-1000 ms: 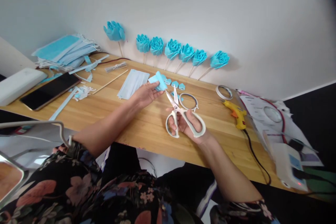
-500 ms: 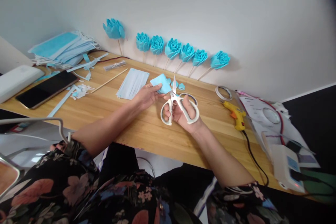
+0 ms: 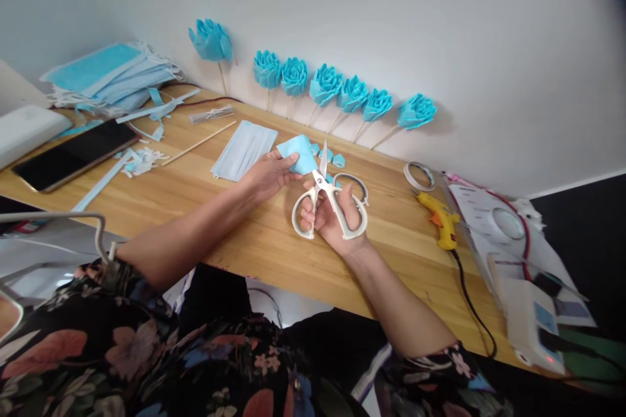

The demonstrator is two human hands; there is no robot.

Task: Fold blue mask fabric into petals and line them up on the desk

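Between thumb and fingers, my left hand (image 3: 270, 174) pinches a piece of light blue mask fabric (image 3: 299, 150) above the table. My right hand (image 3: 337, 216) has its thumb and fingers through the handles of white-handled scissors (image 3: 320, 180). The scissor blades are spread, with one blade at the fabric's right edge and the other pointing up and away. Small blue cut pieces (image 3: 338, 160) lie on the table just behind the blades. A flat pleated face mask (image 3: 245, 150) rests left of the fabric, partly behind my left hand.
Blue fabric roses on sticks (image 3: 325, 85) lean along the wall. At left are a mask stack (image 3: 110, 78), a phone (image 3: 75, 155), a wooden stick (image 3: 199, 143) and scraps (image 3: 141, 161). On the right lie a tape roll (image 3: 418, 176), a yellow glue gun (image 3: 440, 218) and a power strip (image 3: 531, 326).
The scissors and my right hand have shifted slightly left and their handles are spread a little wider. My left hand still holds the fabric. The whole view has tilted slightly.
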